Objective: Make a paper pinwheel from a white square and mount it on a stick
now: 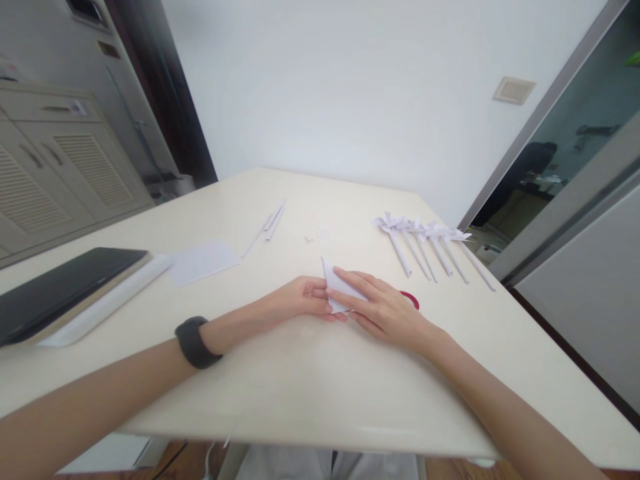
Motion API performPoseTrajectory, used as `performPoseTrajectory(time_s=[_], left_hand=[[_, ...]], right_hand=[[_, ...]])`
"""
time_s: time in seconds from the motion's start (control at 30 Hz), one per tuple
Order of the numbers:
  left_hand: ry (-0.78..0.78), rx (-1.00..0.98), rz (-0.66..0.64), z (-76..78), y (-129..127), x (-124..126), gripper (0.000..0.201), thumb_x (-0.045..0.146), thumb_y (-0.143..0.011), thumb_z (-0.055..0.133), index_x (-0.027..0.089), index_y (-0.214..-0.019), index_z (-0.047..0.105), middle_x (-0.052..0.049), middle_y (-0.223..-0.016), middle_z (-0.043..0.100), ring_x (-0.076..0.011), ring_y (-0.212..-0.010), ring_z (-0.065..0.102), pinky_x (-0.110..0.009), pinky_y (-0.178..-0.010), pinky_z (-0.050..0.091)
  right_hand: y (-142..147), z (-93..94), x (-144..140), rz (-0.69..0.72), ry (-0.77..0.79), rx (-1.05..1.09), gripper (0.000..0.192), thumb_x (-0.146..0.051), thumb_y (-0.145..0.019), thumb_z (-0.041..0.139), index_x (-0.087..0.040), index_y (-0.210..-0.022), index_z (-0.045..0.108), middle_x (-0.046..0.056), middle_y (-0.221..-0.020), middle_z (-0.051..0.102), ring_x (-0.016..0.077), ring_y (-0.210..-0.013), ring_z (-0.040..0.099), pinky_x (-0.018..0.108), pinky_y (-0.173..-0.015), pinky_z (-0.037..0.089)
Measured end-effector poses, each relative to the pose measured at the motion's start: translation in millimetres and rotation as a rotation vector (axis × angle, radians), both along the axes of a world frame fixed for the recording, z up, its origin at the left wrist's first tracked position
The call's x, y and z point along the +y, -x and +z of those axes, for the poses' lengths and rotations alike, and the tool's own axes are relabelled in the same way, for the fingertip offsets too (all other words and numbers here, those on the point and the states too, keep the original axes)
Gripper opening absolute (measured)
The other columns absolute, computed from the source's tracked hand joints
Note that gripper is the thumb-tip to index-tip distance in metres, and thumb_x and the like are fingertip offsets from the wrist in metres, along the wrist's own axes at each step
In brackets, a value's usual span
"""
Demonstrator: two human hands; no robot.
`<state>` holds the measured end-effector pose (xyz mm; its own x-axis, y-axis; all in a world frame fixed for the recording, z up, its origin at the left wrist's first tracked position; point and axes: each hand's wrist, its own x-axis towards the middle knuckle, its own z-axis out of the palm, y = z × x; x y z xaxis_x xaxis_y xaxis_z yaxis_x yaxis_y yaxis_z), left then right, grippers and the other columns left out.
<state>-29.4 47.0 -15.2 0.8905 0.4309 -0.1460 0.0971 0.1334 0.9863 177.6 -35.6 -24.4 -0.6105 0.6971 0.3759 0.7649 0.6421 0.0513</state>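
Note:
A small folded piece of white paper (340, 285) is held between my two hands just above the table, near its middle. My left hand (305, 297) grips the paper's left edge, with some fingertips showing beneath it. My right hand (383, 303) lies over the right part, its fingers stretched across the folded surface and pressing on it. Part of the paper is hidden under those fingers. Behind my right hand, a red loop (411, 299) shows, perhaps a scissors handle; the rest of it is covered.
Several paper pinwheels on rolled sticks (425, 243) lie at the right. Rolled paper sticks (270, 223) and white sheets (205, 262) lie left of centre. Paper scraps (311, 238) rest behind my hands. A dark tablet-like device (70, 283) sits on a stack at the left edge.

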Motion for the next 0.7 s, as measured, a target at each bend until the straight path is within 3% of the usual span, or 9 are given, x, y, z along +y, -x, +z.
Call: performPoseTrajectory(time_s=[0.7], left_hand=[[0.058,-0.041,0.039,-6.8,0.6,0.0,0.031,0.017,-0.075,0.066,0.019,-0.105,0.064,-0.008,-0.106,0.071,-0.0250,-0.102,0.065,-0.045,-0.100,0.043]], right_hand=[[2.4,-0.3,0.6,-0.015,0.023,-0.044,0.046,-0.033,-0.097,0.034,-0.023,-0.141,0.035,0.010,-0.154,0.022,0.0278,-0.133,0.030,0.047,-0.099,0.042]])
